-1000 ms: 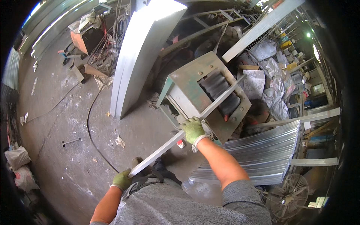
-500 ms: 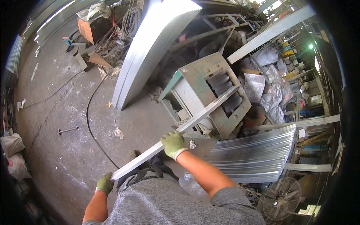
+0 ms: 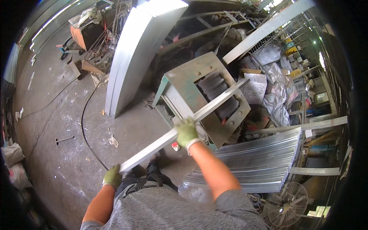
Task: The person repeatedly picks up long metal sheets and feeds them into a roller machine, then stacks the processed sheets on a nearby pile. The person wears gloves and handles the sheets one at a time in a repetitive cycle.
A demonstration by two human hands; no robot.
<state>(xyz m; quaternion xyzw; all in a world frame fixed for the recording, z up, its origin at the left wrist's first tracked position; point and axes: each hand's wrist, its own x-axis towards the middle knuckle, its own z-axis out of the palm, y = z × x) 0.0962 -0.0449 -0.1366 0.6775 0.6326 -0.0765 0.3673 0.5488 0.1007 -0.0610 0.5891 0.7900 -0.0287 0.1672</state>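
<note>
A long silvery metal bar (image 3: 149, 151) slants from lower left to upper right in front of me. My left hand (image 3: 112, 177), in a green work glove, is closed round its near end. Farther along, my gloved right hand (image 3: 186, 133) is wrapped over the bar's middle, slightly smeared by motion. The bar's far part passes above a worn grey-green machine (image 3: 184, 74) whose opening shows dark, thick rollers (image 3: 212, 89). From this view I cannot tell whether the bar touches the machine.
To the right lies a stack of long, shiny metal profiles (image 3: 253, 163), with a round fan (image 3: 287, 205) close by. A tall bundle of silvery profiles (image 3: 132, 57) stands beyond the machine's left side. A dark cable (image 3: 82, 122) and a small T-shaped tool (image 3: 64, 140) lie on the floor.
Both hands have moved forward and a little right with the bar, whose far end reaches farther over the machine. The whole view has shifted slightly.
</note>
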